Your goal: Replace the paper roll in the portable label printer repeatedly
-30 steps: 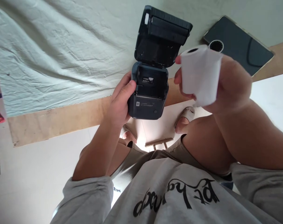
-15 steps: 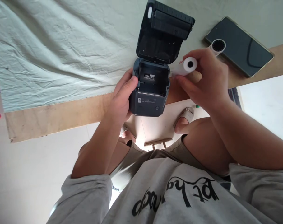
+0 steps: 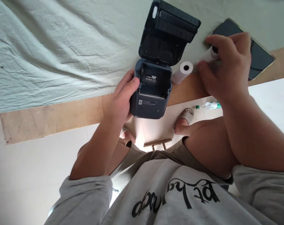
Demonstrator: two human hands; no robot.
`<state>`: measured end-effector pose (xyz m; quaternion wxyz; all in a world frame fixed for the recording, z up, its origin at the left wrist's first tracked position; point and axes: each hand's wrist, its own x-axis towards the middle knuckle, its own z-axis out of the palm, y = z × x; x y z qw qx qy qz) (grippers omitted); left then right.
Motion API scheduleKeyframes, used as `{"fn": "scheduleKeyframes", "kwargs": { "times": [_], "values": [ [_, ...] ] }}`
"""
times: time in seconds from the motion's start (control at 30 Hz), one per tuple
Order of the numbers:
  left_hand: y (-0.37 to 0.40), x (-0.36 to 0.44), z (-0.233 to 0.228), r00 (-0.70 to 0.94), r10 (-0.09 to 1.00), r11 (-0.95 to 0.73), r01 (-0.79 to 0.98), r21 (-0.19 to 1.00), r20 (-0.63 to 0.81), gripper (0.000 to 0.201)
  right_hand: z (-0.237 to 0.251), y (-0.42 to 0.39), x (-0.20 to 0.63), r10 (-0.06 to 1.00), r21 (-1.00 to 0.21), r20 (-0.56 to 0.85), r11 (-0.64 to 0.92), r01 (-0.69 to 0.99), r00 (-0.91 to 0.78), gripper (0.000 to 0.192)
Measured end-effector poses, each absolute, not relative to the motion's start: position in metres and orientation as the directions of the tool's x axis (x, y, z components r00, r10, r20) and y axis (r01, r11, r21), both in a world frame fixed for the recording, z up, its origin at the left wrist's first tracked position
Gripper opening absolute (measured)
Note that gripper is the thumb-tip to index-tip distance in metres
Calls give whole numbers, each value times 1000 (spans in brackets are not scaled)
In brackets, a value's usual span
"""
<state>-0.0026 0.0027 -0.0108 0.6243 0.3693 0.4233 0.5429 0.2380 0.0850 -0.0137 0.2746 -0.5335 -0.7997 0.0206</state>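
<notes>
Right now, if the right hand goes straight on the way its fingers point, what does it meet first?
The right hand points up and left, fingers on a white tube. Past that, it would probably meet the printer's open lid first, though depth is unclear.

A crumpled pale green cloth (image 3: 62, 47) covers most of the table (image 3: 53, 117), whose bare wooden edge runs along its near side. A dark phone (image 3: 259, 57) lies flat at two o'clock, partly on the cloth. On the white floor (image 3: 27, 175) below, at four o'clock, lies a small green-capped bottle (image 3: 208, 105), near a sandalled foot (image 3: 185, 118).
</notes>
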Motion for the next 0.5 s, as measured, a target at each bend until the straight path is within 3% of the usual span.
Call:
{"fn": "scheduleKeyframes", "kwargs": {
  "times": [0.2,0.37,0.5],
  "values": [
    [3,-1,-9,50,989,150,-399,905,-142,27,-11,74,236,842,-505,373,536,676,-390,66],
    [3,-1,-6,54,985,170,-380,909,-161,26,-12,72,236,863,-425,322,499,755,-389,47],
    [3,-1,-5,56,983,183,-371,910,-175,27,-14,75,236,872,-429,338,477,767,-354,55]
  ]
}}
